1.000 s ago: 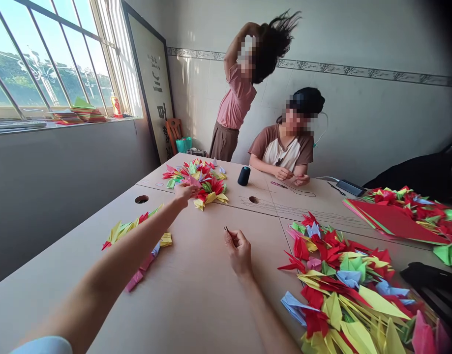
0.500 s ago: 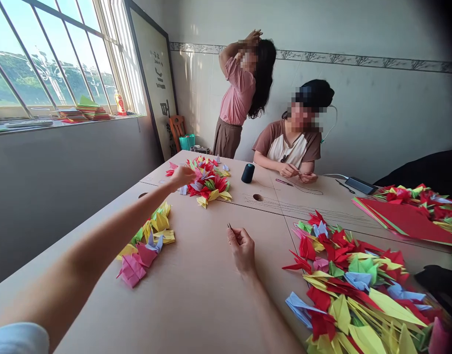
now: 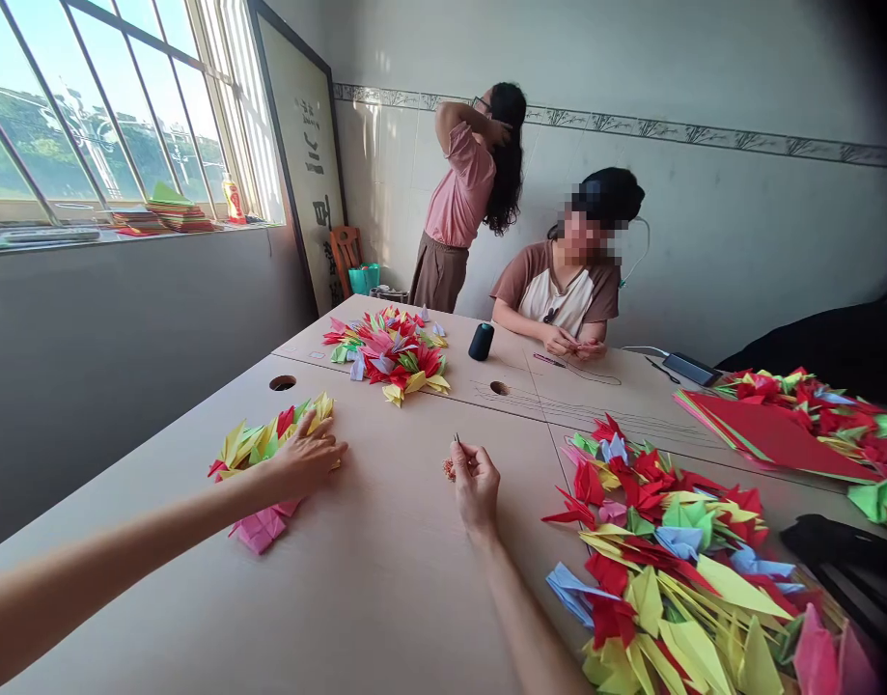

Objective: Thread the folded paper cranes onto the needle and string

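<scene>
My left hand (image 3: 309, 456) lies with fingers spread on a small heap of folded paper cranes (image 3: 265, 454) in yellow, green, red and pink at the table's left. My right hand (image 3: 475, 483) is closed in a pinch round a thin needle (image 3: 457, 440) that points up, near the middle of the table (image 3: 385, 569). A small reddish bit shows at its thumb. A big pile of coloured cranes (image 3: 675, 560) lies right of that hand.
Another crane pile (image 3: 389, 349) and a dark thread spool (image 3: 479, 342) sit farther back. A seated person (image 3: 566, 290) works across the table; a second person (image 3: 468, 203) stands behind. Red paper sheets (image 3: 768, 430) and a phone (image 3: 693, 368) lie at the right. Two round holes pierce the tabletop.
My left hand pulled back from the far crane pile and came down on the near left heap. My right hand stayed put, holding the needle. The standing person lowered their hair.
</scene>
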Demonstrator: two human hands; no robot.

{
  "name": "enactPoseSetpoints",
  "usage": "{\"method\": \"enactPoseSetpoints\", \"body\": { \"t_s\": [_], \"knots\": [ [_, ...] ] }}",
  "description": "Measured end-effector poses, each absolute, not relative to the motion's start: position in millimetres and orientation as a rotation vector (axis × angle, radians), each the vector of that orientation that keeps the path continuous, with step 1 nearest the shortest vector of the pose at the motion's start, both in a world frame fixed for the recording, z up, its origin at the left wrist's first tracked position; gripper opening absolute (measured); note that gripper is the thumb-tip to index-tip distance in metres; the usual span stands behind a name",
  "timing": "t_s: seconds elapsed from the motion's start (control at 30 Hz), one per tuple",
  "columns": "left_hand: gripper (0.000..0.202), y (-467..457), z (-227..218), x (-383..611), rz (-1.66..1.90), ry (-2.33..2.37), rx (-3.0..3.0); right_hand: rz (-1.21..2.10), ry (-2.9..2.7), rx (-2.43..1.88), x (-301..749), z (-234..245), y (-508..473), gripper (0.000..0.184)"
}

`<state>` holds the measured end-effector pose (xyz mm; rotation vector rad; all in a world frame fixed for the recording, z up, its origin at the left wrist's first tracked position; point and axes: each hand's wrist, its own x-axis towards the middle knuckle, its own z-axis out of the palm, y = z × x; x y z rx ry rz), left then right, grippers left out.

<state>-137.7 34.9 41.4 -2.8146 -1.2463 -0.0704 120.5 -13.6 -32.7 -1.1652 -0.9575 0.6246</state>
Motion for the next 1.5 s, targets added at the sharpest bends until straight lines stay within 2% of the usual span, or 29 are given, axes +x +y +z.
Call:
{"method": "enactPoseSetpoints", "body": {
  "t_s": [0.17,0.3,0.4,0.5,0.63,0.8,0.93,1.03,1.17,1.23,1.33,1.5],
  "knots": [
    [0.024,37.0,37.1,-133.8,-0.152,-1.221,-2.809,0.617,-0.939,-1.163,119.9,-27.9,-15.3,0.035],
    [0.041,38.4,49.4,-120.8,-0.227,-1.306,-2.882,0.618,-0.933,-1.169,119.6,-26.8,-15.4,0.035],
    [0.055,37.5,58.3,-102.3,-0.414,-1.403,-2.992,0.631,-0.930,-1.153,119.6,-28.3,-14.8,0.034],
    [0.059,32.5,58.9,-78.9,-0.714,-1.412,-3.104,0.652,-0.930,-1.115,119.6,-29.3,-14.6,0.031],
    [0.055,21.3,46.3,-47.2,-1.237,-1.425,-3.188,0.682,-0.939,-1.076,119.8,-27.7,-15.4,0.029],
    [0.024,14.4,25.6,-20.3,-1.683,-1.519,-3.325,0.705,-0.939,-1.087,121.0,-27.5,-15.9,0.029],
    [0.031,18.5,17.3,-14.8,-1.871,-1.675,-3.442,0.652,-0.977,-1.126,122.0,-30.7,-15.3,0.026],
    [0.037,23.1,16.2,-15.6,-1.874,-1.723,-3.525,0.580,-1.043,-1.148,122.3,-31.0,-16.0,0.026],
    [0.042,30.1,15.8,-15.0,-1.537,-1.634,-3.719,0.565,-1.137,-1.157,121.5,-29.3,-17.3,0.028],
    [0.042,34.3,15.3,-13.2,-1.530,-1.625,-3.716,0.572,-1.160,-1.173,121.0,-29.4,-17.1,0.027],
    [0.039,38.7,14.5,-10.2,-1.825,-1.752,-3.566,0.589,-1.142,-1.164,120.4,-30.3,-15.9,0.027],
    [0.055,34.4,8.6,-8.5,-2.393,-1.677,-3.418,0.626,-1.015,-1.135,120.7,-30.6,-14.4,0.028]
  ]
}}
